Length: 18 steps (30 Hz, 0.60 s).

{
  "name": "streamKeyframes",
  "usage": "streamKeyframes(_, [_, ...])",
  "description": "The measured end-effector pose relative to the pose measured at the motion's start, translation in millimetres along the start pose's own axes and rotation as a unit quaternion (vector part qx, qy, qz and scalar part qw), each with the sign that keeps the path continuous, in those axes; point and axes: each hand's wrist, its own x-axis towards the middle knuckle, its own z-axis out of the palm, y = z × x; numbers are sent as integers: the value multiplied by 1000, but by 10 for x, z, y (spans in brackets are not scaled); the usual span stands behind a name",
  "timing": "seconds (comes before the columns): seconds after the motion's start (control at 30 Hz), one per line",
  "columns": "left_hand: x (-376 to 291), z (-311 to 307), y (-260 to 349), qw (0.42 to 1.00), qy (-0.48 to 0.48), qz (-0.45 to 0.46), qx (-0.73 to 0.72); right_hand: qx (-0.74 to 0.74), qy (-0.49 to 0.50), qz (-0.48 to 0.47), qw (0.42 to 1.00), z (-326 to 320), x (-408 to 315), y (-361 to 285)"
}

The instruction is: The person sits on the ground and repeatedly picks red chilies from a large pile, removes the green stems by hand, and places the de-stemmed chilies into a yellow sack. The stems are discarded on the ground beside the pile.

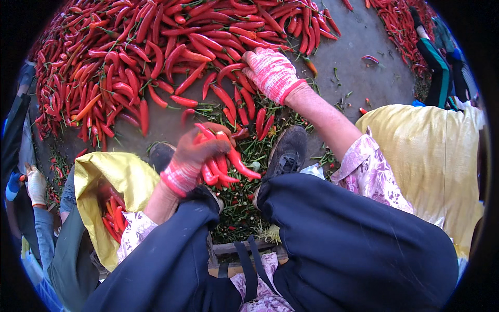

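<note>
My left hand (195,154), in a soiled pink-and-white knit glove, is closed around several red chili peppers (220,163). It is slightly blurred and hangs over the gap between my shoes. At the near edge of a large heap of red chili peppers (183,43) is my right hand (271,72), in a similar glove. Its thumb and fingers are bent around the end of one curved red chili pepper (230,70); the fingertips are partly hidden. Beside my left forearm, an open yellow woven sack (132,175) has red peppers inside.
Green pepper stems (243,210) litter the floor between my shoes (288,152). A pale yellow woven sack (417,156) bulges at right. At far left, another person's gloved hand (36,185) shows. Another pepper heap (397,27) and a person's dark sleeve (434,70) are at upper right.
</note>
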Motion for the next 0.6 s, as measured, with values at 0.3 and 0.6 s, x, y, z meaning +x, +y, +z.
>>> streamKeyframes(0.3, [39,-75,-4,987,15,158,1,427,-74,108,895,-307,-709,-303])
streamKeyframes(0.6, [-43,-75,20,995,37,96,-3,477,-8,-147,867,0,-1126,-854])
